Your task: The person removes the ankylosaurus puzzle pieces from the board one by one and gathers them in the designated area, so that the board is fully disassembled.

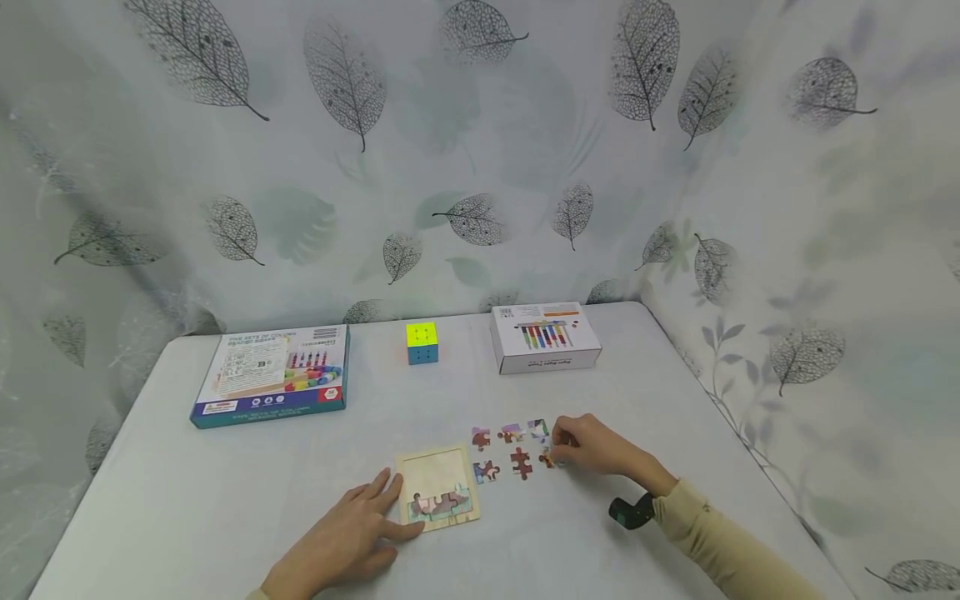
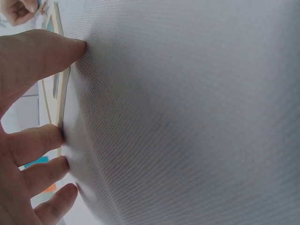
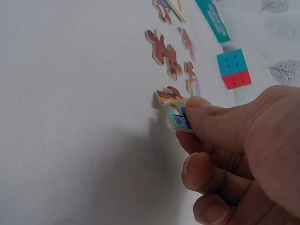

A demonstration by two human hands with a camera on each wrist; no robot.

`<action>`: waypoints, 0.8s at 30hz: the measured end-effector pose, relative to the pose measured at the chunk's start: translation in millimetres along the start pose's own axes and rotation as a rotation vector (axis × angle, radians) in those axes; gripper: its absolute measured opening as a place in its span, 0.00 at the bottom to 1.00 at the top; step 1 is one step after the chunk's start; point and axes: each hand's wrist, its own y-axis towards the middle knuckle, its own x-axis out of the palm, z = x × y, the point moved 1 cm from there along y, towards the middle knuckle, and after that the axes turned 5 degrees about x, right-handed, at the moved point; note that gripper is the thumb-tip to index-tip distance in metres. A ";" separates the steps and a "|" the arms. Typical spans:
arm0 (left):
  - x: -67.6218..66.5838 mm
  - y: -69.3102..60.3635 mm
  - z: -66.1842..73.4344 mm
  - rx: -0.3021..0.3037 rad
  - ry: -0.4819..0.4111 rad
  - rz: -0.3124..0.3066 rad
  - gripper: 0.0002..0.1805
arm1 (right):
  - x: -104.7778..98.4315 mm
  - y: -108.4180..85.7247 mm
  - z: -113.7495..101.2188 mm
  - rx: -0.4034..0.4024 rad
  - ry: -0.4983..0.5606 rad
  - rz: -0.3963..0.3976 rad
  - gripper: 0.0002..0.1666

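My left hand [image 1: 348,533] rests with spread fingers at the left and lower edges of a square wooden puzzle frame [image 1: 438,455]. Joined pieces [image 1: 441,502] fill the bottom of that frame. To its right, my right hand [image 1: 596,446] pinches a puzzle piece [image 3: 179,121] between thumb and forefinger, just above the cloth in the right wrist view; the hand partly covers it. Beside it lie several loose pieces in two rows, among them a brown one [image 1: 521,463]. In the left wrist view, the left thumb and fingers [image 2: 35,143] touch the frame's edge and the cloth.
A flat teal-edged box [image 1: 272,375] lies at the back left. A yellow and blue cube [image 1: 422,343] stands at the back middle, with a white box [image 1: 547,337] to its right. A black strap device [image 1: 632,511] is at the right wrist. A leaf-patterned curtain hangs behind.
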 end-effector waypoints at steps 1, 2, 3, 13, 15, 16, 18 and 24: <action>-0.1 -0.1 -0.1 0.000 0.000 0.002 0.23 | 0.4 0.6 -0.3 0.004 0.001 -0.004 0.06; -0.2 -0.2 0.0 0.000 0.001 0.002 0.23 | 0.8 1.4 -0.5 0.007 0.001 -0.007 0.06; -0.2 -0.2 -0.1 0.000 0.000 0.003 0.23 | 1.2 2.1 -0.9 0.009 0.000 -0.010 0.06; -1.0 0.2 0.3 -0.003 -0.012 0.003 0.23 | 4.8 7.7 -1.5 -0.010 -0.104 0.025 0.05; -1.1 0.3 0.4 -0.006 -0.013 0.001 0.23 | 4.6 7.8 -2.6 -0.016 -0.121 0.030 0.05; -1.1 0.3 0.4 -0.007 -0.012 0.000 0.24 | 4.4 7.6 -3.3 -0.018 -0.127 0.032 0.05; -0.9 0.4 0.3 -0.007 -0.008 0.000 0.24 | 4.1 7.6 -4.5 -0.022 -0.134 0.029 0.05; -0.8 0.2 0.5 -0.014 -0.009 -0.010 0.24 | 4.9 8.8 -5.3 -0.005 -0.146 0.017 0.06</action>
